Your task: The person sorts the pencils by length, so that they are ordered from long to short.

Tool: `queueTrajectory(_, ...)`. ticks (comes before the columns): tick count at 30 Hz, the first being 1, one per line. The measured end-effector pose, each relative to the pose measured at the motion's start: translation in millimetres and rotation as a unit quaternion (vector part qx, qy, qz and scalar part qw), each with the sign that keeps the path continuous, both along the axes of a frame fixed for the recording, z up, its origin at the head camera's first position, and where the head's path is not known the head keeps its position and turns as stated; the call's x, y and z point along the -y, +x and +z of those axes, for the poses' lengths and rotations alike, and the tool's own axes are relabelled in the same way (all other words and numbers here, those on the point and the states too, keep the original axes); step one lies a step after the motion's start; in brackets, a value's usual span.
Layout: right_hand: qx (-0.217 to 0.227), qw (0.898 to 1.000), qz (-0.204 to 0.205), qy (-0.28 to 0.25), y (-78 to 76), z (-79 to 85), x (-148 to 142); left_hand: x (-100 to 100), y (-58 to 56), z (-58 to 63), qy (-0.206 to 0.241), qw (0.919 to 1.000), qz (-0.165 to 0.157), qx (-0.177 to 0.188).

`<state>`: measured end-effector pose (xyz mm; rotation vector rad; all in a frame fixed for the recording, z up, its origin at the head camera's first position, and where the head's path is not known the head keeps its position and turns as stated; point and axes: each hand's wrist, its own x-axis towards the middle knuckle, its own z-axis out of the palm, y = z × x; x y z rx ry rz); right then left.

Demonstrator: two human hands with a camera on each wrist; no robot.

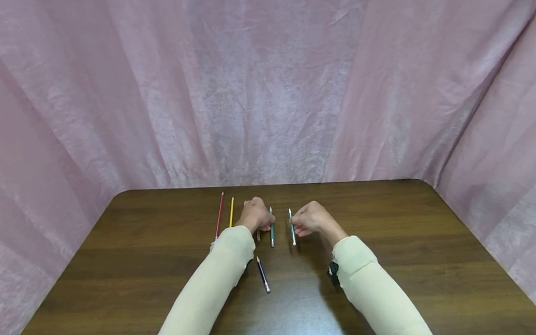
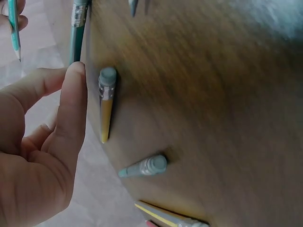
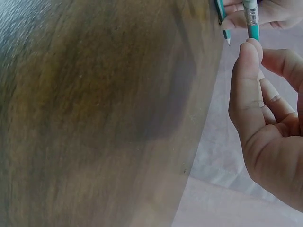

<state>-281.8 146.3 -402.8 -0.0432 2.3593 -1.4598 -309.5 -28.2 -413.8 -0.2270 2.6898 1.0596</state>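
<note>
My left hand [image 1: 255, 214] pinches a dark green pencil [image 2: 76, 40] between thumb and finger, its eraser end towards me. To its right, my right hand [image 1: 312, 220] pinches a turquoise pencil [image 1: 291, 228] the same way, tip pointing away from me. A gap separates the two pencils. Left of the left hand lie a red pencil [image 1: 220, 213] and a yellow pencil [image 1: 231, 211]. Beneath that hand, partly hidden in the head view, are an orange-brown pencil [image 2: 106, 111] and a grey-green pencil [image 2: 142, 167]. Nearer to me lies a dark blue pencil [image 1: 263, 275].
The brown wooden table [image 1: 407, 239] has rounded far corners. Pink curtains [image 1: 274, 85] hang behind it and along its sides. A dark band [image 1: 333, 272] sits at the right wrist, below the cream sleeve [image 1: 380, 295].
</note>
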Motion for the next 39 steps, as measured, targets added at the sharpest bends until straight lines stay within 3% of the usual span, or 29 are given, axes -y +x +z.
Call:
queueTrajectory(14, 0.003, 1.000, -0.009, 0.006, -1.3, -8.3, 2, -2, 1.0, -2.0, -0.021, 0.9997, 0.006, -0.011)
queueTrajectory(23, 0.006, 1.000, -0.009, 0.007, -4.1, -11.1, 2, -2, 6.7, 0.7, -0.016, 0.9993, -0.034, 0.006)
queueTrajectory(28, 0.008, 1.000, -0.005, 0.003, -7.4, -13.0, 7, -2, 5.1, -0.2, -0.010, 0.9997, -0.020, 0.006)
queueTrajectory(39, -0.015, 0.998, -0.029, 0.056, -16.6, -15.8, 16, -6, 1.2, -1.3, 0.003, 0.9998, -0.001, 0.017)
